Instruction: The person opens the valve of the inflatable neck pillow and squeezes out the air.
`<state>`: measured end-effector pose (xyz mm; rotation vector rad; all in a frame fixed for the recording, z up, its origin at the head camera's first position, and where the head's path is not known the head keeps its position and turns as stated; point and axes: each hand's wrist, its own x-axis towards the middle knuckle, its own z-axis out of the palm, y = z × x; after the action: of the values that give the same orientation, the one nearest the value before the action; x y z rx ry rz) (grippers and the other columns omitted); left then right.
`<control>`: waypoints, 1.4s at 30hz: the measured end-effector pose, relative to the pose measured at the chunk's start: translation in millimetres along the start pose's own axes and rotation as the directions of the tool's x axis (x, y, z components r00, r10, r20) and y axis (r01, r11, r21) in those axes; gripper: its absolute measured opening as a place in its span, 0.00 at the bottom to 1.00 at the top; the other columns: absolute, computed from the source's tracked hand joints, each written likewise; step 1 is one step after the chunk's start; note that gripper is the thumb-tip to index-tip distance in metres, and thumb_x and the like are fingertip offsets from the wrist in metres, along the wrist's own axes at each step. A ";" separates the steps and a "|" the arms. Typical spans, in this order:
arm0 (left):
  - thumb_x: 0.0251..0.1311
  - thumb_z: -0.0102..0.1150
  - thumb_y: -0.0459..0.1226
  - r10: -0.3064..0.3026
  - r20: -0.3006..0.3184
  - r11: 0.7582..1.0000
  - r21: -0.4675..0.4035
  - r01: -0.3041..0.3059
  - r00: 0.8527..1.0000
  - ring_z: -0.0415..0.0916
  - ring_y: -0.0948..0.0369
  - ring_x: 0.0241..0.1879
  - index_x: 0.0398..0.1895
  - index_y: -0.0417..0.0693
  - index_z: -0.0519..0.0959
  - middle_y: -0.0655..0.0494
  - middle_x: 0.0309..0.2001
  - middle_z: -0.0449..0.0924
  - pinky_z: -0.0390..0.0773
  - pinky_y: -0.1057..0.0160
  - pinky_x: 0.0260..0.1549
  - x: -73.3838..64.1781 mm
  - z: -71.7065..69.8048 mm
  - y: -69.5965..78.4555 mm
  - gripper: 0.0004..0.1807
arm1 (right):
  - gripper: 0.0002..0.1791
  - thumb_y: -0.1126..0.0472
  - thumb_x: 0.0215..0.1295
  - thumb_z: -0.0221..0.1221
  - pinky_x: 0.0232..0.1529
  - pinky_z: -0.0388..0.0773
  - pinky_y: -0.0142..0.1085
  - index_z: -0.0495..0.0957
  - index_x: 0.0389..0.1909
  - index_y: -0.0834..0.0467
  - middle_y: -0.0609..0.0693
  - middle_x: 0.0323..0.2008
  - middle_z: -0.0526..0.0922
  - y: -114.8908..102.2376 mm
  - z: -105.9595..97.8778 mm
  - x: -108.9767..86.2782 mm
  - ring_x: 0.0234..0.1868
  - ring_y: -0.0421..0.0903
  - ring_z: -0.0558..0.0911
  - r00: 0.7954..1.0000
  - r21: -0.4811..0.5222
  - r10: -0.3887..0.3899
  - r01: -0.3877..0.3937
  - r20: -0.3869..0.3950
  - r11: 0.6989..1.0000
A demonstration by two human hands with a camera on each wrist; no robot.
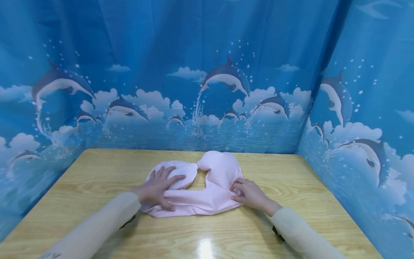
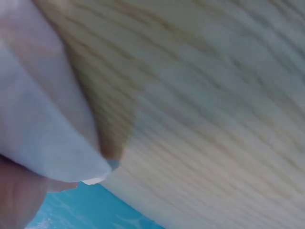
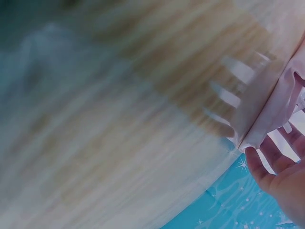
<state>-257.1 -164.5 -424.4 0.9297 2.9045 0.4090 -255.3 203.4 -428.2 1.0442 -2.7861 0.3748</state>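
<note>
A pale pink neck pillow [image 1: 223,169] lies on the wooden table, its two rounded ends meeting at the back around a small gap. Its front part looks flat and wrinkled, while the right lobe is puffier. My left hand [image 1: 157,189] rests on the left lobe with its fingers spread. At the right edge, my right hand [image 1: 249,194] pinches the fabric between curled fingers and thumb. The right wrist view shows those fingers [image 3: 281,164] at the edge of the pink cloth [image 3: 271,109]. Part of the left hand [image 2: 19,195] appears beside pink cloth [image 2: 38,109] in the left wrist view.
The table [image 1: 106,169] has a light wood-grain top, with a bright glare spot near the front. Blue curtains [image 1: 168,46] printed with dolphins and clouds hang along its back, left and right edges.
</note>
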 end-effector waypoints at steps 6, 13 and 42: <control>0.30 0.59 0.72 0.043 -0.105 0.999 0.009 -0.042 0.994 0.49 0.44 0.66 0.66 0.71 0.58 0.47 0.68 0.50 0.52 0.36 0.59 5.6 6.4 -10.0 0.52 | 0.07 0.51 0.56 0.62 0.34 0.70 0.36 0.78 0.33 0.49 0.45 0.38 0.78 -1.1 -0.2 0.0 0.33 0.40 0.74 1.000 0.005 0.004 -0.004 -0.007 1.000; 0.33 0.59 0.71 0.015 -0.112 0.997 -0.068 -0.023 0.994 0.56 0.45 0.61 0.63 0.75 0.61 0.49 0.67 0.51 0.59 0.39 0.57 8.8 9.8 -10.5 0.47 | 0.07 0.51 0.56 0.62 0.35 0.70 0.36 0.78 0.33 0.48 0.44 0.38 0.78 -1.2 -0.3 -0.2 0.33 0.39 0.73 1.000 0.005 0.024 -0.024 0.004 1.000; 0.47 0.53 0.67 0.019 -0.154 1.000 0.019 -0.016 0.988 0.61 0.42 0.58 0.66 0.70 0.58 0.45 0.66 0.55 0.62 0.39 0.53 3.7 18.6 0.2 0.41 | 0.08 0.52 0.57 0.61 0.33 0.70 0.34 0.79 0.35 0.49 0.45 0.38 0.77 -0.7 -3.1 1.0 0.31 0.39 0.73 1.000 0.022 0.006 -0.006 0.029 1.000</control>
<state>-257.4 -157.9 -442.2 0.9675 3.0451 0.4782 -255.5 203.1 -424.9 1.0546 -2.8170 0.3957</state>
